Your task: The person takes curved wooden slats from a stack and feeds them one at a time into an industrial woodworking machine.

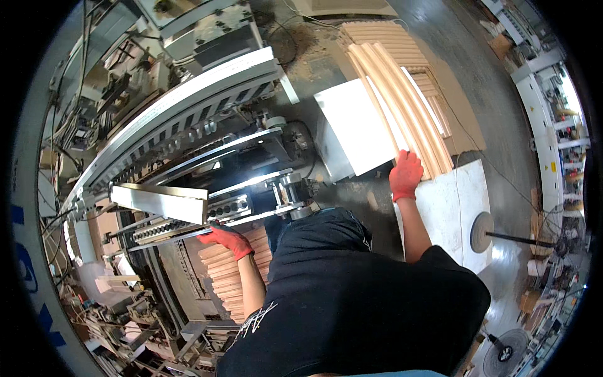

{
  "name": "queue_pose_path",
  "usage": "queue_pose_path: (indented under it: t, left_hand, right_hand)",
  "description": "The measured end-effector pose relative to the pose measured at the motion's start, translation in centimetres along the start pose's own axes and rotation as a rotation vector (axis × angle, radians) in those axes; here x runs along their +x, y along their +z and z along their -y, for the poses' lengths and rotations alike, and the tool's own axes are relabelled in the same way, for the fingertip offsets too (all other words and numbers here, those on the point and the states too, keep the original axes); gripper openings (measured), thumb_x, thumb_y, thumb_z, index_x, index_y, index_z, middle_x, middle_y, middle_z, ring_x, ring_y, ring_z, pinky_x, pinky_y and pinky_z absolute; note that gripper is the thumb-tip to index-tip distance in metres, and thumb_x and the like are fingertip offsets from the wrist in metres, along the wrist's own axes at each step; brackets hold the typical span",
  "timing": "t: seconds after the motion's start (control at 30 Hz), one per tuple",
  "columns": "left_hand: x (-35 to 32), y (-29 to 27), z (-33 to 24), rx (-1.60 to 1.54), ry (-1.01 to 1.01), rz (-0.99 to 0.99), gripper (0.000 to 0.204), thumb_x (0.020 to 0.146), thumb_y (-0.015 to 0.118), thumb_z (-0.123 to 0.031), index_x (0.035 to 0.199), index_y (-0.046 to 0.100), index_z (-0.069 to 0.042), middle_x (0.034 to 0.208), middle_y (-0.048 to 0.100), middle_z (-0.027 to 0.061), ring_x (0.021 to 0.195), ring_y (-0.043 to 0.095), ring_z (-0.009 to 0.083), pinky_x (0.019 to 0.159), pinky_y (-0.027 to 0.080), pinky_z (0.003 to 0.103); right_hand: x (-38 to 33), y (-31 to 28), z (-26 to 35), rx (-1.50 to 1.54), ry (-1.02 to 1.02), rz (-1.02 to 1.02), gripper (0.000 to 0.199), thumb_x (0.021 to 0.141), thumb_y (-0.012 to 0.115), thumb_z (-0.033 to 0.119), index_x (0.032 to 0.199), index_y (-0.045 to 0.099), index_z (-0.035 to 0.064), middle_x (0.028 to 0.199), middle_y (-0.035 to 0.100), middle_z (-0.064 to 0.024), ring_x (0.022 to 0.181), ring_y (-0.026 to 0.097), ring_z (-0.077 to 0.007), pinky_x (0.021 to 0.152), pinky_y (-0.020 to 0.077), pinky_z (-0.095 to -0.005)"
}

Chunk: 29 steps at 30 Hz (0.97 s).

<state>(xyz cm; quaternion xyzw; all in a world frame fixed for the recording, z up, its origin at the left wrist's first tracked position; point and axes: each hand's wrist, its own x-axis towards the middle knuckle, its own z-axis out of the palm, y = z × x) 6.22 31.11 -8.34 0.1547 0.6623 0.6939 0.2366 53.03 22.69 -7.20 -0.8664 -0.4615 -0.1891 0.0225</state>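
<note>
My left hand [231, 241], in a red glove, reaches to the near rail of a machine bed [226, 221]. Its fingers stretch out just below the end of a pale board with wooden edges [160, 202] that lies across the rails. Whether the fingertips touch the rail cannot be made out. On my right side, my right hand [407, 174], also red-gloved, is closed at the near end of a narrow wooden strip [375, 103]. Beside that strip lie several long wooden mouldings [411, 116], stacked over a white panel [358, 125].
More wooden strips [229, 270] are stacked below the machine on my left. Further strips [386, 44] lie at the far right on brown sheeting. A second white panel [443, 201] is by my right forearm, near a round disc on a pole [482, 232]. Machine rollers [291, 195] stand close to my legs.
</note>
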Motion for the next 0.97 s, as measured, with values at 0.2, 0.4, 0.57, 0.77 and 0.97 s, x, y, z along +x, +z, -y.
queue_pose_path:
  t: [0.2, 0.4, 0.57, 0.77, 0.97]
  left_hand:
    - [0.5, -1.3, 0.1, 0.008, 0.084, 0.144, 0.074, 0.097, 0.055, -0.010, 0.156, 0.011, -0.006, 0.157, 0.020, 0.0192, 0.131, 0.040, 0.0291, 0.111, 0.037, 0.042]
    - [1.6, -1.6, 0.4, 0.053, 0.112, 0.125, 0.070, 0.098, 0.050, -0.007, 0.154, 0.009, -0.003, 0.159, 0.014, 0.0206, 0.138, 0.032, 0.0286, 0.116, 0.030, 0.042]
    - [1.7, -1.4, 0.8, 0.030, 0.144, 0.176, 0.072, 0.098, 0.051, -0.010, 0.154, 0.007, -0.002, 0.159, 0.013, 0.0195, 0.138, 0.032, 0.0286, 0.116, 0.030, 0.043]
    - [1.3, -1.6, -0.5, 0.004, 0.077, 0.164, 0.070, 0.097, 0.055, -0.010, 0.154, 0.015, -0.004, 0.156, 0.019, 0.0181, 0.133, 0.040, 0.0285, 0.110, 0.038, 0.042]
    - [6.8, -5.7, -2.4, 0.255, 0.292, -0.203, 0.069, 0.097, 0.062, -0.014, 0.153, 0.022, -0.006, 0.159, 0.020, 0.0221, 0.140, 0.037, 0.0337, 0.113, 0.039, 0.040]
  right_hand:
    - [-4.0, -1.1, 2.3, 0.329, 0.086, 0.137, 0.042, 0.082, 0.059, 0.007, 0.123, 0.054, 0.0096, 0.095, 0.057, -0.0141, 0.086, 0.061, -0.0345, 0.066, 0.0503, -0.0456]
    - [-5.9, -2.6, 3.5, 0.313, 0.034, 0.163, 0.063, 0.081, 0.065, 0.016, 0.141, 0.048, 0.0153, 0.097, 0.060, -0.0145, 0.083, 0.063, -0.0339, 0.069, 0.0512, -0.0492]
    - [-6.6, -1.9, 3.3, 0.770, 0.247, 0.333, 0.058, 0.085, 0.063, 0.018, 0.141, 0.048, 0.0149, 0.104, 0.060, -0.0153, 0.095, 0.062, -0.0359, 0.074, 0.0506, -0.0504]
    - [-7.9, -4.7, 3.5, 0.510, 0.259, -0.011, 0.048, 0.093, 0.059, 0.011, 0.140, 0.049, 0.0126, 0.105, 0.060, -0.0151, 0.093, 0.062, -0.0369, 0.071, 0.0507, -0.0478]
    - [-5.4, -2.6, 3.2, 0.472, -0.025, -0.576, 0.042, 0.092, 0.066, 0.008, 0.131, 0.052, 0.0086, 0.115, 0.063, -0.0175, 0.095, 0.064, -0.0399, 0.072, 0.0531, -0.0496]
